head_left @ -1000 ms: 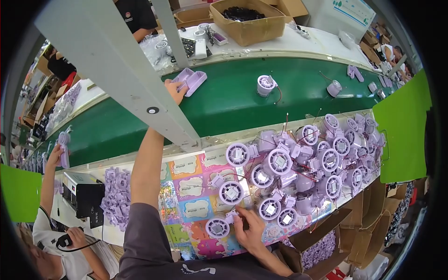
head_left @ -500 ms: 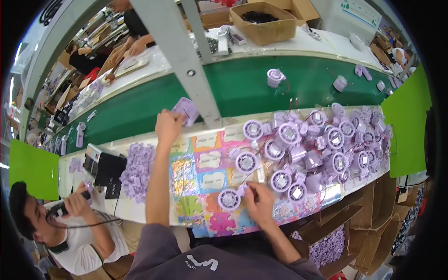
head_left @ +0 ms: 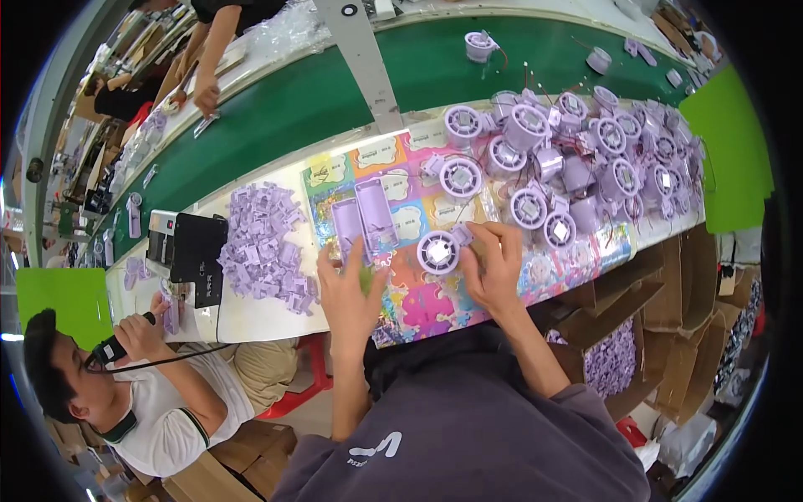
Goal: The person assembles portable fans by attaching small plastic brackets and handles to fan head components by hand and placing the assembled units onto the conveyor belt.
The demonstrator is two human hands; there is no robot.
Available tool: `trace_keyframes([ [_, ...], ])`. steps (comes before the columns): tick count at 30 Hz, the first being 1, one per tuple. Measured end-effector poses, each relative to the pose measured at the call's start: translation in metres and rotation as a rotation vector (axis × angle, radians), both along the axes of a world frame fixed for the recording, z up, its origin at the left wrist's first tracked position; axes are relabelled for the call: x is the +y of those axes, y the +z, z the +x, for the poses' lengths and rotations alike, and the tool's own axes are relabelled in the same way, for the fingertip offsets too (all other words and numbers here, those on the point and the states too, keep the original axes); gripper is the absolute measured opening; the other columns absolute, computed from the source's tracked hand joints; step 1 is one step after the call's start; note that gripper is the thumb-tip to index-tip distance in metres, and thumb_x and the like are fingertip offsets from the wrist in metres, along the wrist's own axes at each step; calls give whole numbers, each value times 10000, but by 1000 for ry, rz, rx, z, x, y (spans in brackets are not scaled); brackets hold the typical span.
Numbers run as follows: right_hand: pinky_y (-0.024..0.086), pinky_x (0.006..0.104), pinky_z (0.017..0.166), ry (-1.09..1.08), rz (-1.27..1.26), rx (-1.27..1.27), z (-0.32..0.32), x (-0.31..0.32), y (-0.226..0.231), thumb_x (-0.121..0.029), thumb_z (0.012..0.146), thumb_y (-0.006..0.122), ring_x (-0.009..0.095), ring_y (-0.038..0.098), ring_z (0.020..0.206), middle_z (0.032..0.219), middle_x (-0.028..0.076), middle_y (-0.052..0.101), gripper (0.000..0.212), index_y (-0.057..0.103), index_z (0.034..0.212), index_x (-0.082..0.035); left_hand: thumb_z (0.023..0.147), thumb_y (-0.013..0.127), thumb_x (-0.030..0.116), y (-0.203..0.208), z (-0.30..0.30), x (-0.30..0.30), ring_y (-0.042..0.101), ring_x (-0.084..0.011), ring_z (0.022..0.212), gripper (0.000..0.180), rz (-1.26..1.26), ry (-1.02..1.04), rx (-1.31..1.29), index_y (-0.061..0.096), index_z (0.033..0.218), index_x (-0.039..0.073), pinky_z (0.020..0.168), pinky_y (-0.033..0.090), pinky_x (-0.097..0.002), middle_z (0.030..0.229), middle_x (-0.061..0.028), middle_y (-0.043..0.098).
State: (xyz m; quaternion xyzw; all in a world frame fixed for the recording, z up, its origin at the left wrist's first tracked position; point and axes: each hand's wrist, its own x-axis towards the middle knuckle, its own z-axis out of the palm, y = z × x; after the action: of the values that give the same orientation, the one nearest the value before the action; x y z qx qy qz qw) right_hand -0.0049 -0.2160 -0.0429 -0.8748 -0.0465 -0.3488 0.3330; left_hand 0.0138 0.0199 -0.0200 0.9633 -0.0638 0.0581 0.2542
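Note:
My left hand (head_left: pixel 347 289) has its fingers spread at the near ends of two long, hollow lilac casing halves. The left casing half (head_left: pixel 347 224) and the right casing half (head_left: pixel 376 209) lie side by side on the colourful printed mat (head_left: pixel 427 309). A fingertip overlaps the left half; whether it presses on it I cannot tell. My right hand (head_left: pixel 495 266) pinches the small side bracket of a round lilac fan head (head_left: pixel 437 251), which has a spoked ring and pale centre. That fan head rests on the mat, right of the casing halves.
More lilac fan heads with thin wires (head_left: pixel 615 167) are heaped at the right. A pile of small lilac parts (head_left: pixel 263 247) lies left, beside a black-and-silver device (head_left: pixel 188 251). Behind runs a green conveyor belt (head_left: pixel 276 134) with a metal post (head_left: pixel 364 67). A co-worker (head_left: pixel 159 393) sits at left holding a dark tool.
My left hand has come back from the belt edge to the mat, where two casing halves now lie. My right hand still holds the fan head. Another person's hand now reaches over the belt.

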Motion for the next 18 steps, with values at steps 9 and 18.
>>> trace_keyframes([
  [9,480,456,905,72,-168,259,-16,37,30,-169,693,799,372,560,1048,1182,176,569,648,592,1290,-26,863,665,50,2,-38,-9,548,-407,1120,652,-430,-64,122,444,1477,34,941,453,-470,1145,-227,585],
  [18,458,443,1012,211,-252,518,-52,10,60,7,669,681,389,497,1184,1276,186,517,624,575,1284,-9,810,702,17,-2,2,24,399,-441,1350,462,21,-229,-164,629,1259,98,1073,382,-494,1465,-250,388],
])
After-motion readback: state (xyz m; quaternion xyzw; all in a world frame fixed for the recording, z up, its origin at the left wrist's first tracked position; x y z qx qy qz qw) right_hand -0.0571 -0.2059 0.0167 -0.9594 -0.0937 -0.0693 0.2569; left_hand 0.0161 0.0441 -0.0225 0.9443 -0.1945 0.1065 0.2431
